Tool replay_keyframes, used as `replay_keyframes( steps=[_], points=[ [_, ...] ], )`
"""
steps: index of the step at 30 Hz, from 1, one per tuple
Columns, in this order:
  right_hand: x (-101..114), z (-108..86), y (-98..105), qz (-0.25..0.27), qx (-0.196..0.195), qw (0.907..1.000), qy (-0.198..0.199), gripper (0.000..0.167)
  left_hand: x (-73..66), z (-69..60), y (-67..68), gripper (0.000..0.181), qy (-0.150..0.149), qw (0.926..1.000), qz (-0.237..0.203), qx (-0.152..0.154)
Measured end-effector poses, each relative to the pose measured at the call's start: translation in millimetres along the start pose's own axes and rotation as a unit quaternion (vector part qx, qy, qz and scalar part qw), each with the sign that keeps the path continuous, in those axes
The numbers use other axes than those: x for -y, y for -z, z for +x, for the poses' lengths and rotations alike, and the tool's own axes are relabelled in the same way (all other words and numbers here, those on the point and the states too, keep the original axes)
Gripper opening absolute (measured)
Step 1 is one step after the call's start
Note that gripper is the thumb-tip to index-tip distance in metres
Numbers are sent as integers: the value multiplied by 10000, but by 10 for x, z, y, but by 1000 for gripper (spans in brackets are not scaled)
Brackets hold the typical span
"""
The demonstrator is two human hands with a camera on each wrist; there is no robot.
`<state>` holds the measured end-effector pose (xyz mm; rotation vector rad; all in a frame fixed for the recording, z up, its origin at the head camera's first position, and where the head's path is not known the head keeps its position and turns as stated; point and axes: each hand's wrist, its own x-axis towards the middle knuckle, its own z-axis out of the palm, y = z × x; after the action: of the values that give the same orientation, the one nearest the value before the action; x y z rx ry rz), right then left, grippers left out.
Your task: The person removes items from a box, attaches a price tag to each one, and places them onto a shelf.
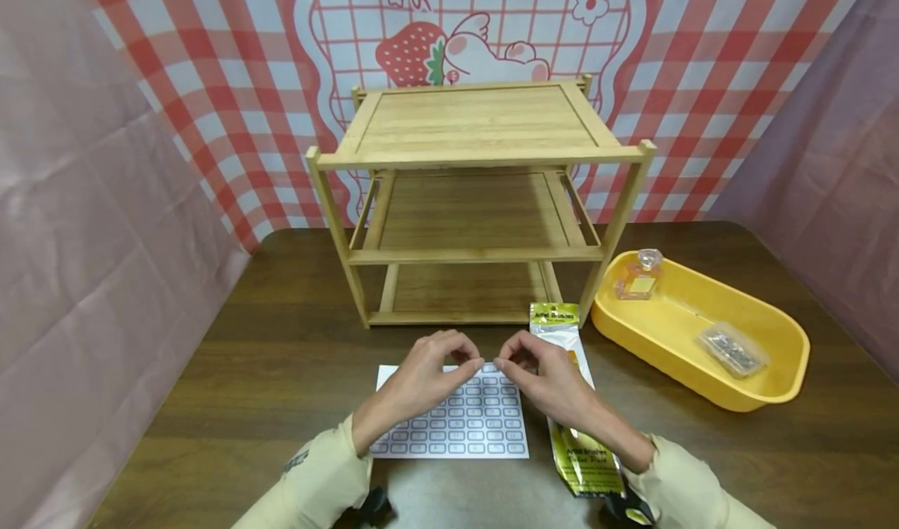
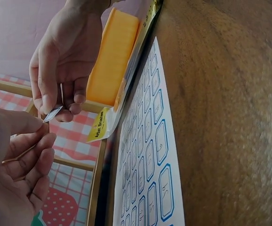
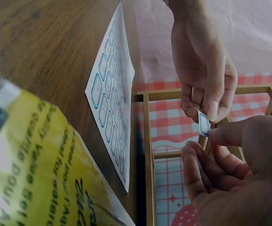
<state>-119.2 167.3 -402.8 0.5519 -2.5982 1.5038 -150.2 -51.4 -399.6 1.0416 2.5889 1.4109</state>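
Note:
A small white label sticker with a blue border is held between both hands, above a white sheet of similar blue-framed labels. My left hand pinches one end of the sticker between thumb and forefinger. At its other end, my right hand pinches it with thumb and fingertips, as the right wrist view also shows for the sticker. The label sheet lies flat on the table under the hands. Beneath the right forearm lies a yellow and clear "Artist Brushes" packet, partly hidden by that arm.
A three-tier wooden shelf stands behind the hands. To the right, a yellow tub holds a perfume bottle and a clear box of small metallic pieces. Checked strawberry cloth hangs behind the brown table.

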Motion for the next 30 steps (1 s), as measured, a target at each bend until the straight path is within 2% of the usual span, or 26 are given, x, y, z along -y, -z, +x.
replay_keyframes(
  steps=[8, 16, 23, 30],
  points=[
    [-15, -11, 23, -176, 146, 9997, 3, 8, 17, 13, -23, 4, -73, 10000, 17, 9],
    [-11, -26, 18, -167, 71, 9998, -71, 9, 18, 16, -40, 4, 95, 9999, -121, 62],
    [2, -25, 17, -180, 21, 9998, -60, 9, 24, 20, -55, 3, -63, 9999, -103, 52],
    [-13, -32, 38, -317, -15, 9995, 63, 11, 19, 26, -65, 4, -68, 9997, -210, 102]
  ],
)
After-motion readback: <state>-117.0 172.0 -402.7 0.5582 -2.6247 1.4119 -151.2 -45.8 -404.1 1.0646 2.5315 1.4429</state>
